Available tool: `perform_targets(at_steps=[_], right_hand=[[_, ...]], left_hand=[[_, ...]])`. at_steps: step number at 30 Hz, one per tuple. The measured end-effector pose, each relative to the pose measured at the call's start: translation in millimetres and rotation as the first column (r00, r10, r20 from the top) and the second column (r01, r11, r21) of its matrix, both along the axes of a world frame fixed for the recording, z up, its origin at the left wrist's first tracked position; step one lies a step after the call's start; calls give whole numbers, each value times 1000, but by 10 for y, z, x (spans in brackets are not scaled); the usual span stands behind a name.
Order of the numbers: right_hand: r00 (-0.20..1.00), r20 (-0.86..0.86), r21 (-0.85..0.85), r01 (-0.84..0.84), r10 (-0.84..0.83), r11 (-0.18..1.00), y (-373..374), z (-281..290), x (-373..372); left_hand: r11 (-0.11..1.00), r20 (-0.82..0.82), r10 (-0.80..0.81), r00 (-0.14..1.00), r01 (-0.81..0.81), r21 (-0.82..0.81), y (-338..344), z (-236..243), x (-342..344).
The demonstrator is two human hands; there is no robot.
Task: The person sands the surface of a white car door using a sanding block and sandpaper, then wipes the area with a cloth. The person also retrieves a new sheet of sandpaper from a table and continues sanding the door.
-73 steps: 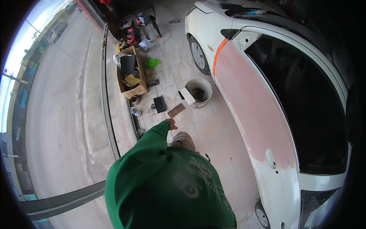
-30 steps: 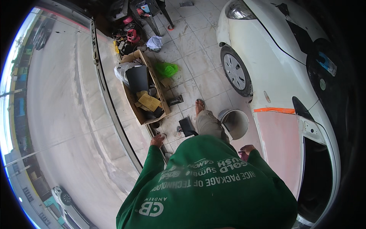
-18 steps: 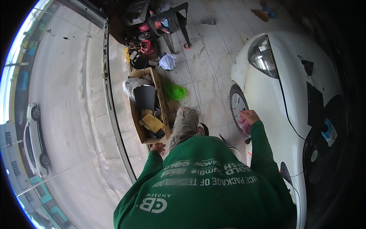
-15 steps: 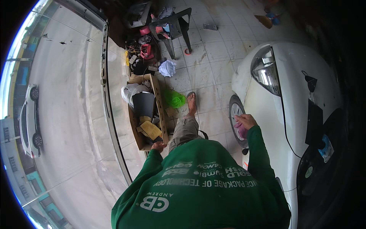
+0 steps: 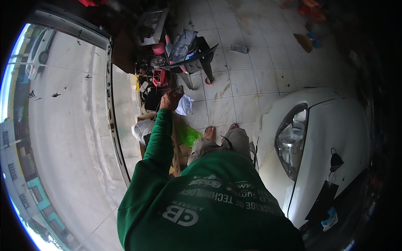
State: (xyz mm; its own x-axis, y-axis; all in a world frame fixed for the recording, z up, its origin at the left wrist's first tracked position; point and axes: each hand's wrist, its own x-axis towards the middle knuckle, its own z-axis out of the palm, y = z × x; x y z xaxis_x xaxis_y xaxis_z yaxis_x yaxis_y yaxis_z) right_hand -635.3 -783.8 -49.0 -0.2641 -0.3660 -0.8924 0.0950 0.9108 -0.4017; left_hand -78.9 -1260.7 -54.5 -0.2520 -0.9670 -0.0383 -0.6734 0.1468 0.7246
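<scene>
My left hand (image 5: 169,101) reaches forward over the clutter on the left, its fingers curled. A small dark piece (image 5: 180,89) shows at the fingertips; its kind is too unclear to name. Just right of the hand, a crumpled white cloth (image 5: 184,105) lies on the tiles. Beyond the hand sits a red tool or holder (image 5: 159,78) among a jumble of parts. Below my left forearm, a cardboard box (image 5: 176,152) holds a whitish plastic bag (image 5: 143,130). My right hand is out of sight.
A dark plastic stool (image 5: 205,62) loaded with items stands ahead. On the floor lie a green plastic bag (image 5: 188,134), an orange tape ring (image 5: 208,81) and a grey block (image 5: 239,49). A white car (image 5: 268,125) fills the right; a door track (image 5: 112,113) runs along the left.
I have stepped forward. My left hand has left the box edge and moved to the clutter ahead. My right hand, which held a pinkish cloth by the car wheel, has gone from view.
</scene>
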Motion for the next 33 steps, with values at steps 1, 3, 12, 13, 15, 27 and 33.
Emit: perform_targets(at_steps=[1,3,12,13,15,27,33], right_hand=[[1000,7,-4,24,-24,1000,-128,-1,-98],[998,44,0,-37,37,999,-428,-147,-224],[968,235,-71,-74,89,995,-1639,-763,-1202],[982,123,-237,-114,146,965,-1801,-684,-1323],[937,326,-106,172,-129,979,-2229,-250,-1460],[432,-404,-300,-895,806,330,-1810,216,-692],[726,-173,-190,-688,666,700,-2174,174,-484]], left_hand=[[970,106,-70,992,92,-223,-362,311,-248],[992,68,28,997,-19,-126,-963,593,-483],[972,189,113,976,-148,180,-2777,-200,-494],[969,192,129,973,-165,183,-2905,-404,-425],[941,324,154,933,-238,239,-3146,-574,-605],[830,549,302,780,-498,251,-3558,-1343,-631],[999,221,5,975,3,-32,-3169,-883,-928]])
